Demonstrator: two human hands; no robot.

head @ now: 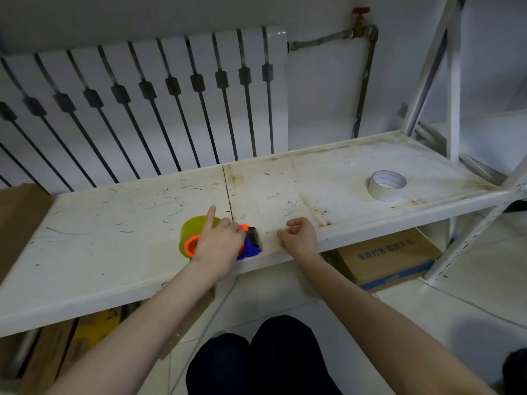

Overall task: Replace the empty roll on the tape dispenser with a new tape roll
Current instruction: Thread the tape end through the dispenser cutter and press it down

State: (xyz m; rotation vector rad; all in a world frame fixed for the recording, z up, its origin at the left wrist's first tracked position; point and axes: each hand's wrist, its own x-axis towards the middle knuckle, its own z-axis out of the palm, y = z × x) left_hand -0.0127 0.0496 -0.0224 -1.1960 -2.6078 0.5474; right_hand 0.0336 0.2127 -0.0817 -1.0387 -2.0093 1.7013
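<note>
Pressing the tape dispenser (248,246), left hand (218,246) grips it — index extended; right hand (299,235) fingers curled, empty.

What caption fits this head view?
Left hand steadies tape dispenser holding yellow roll; right hand pinches nearby.

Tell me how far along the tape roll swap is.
Done, it seems: a yellow tape roll already sits on the dispenser's orange hub, and a white empty-looking core lies apart on the shelf. In hand: the left hand rests on the dispenser; the right hand pinches beside it, perhaps pulling tape. Left: threading and checking.
</note>
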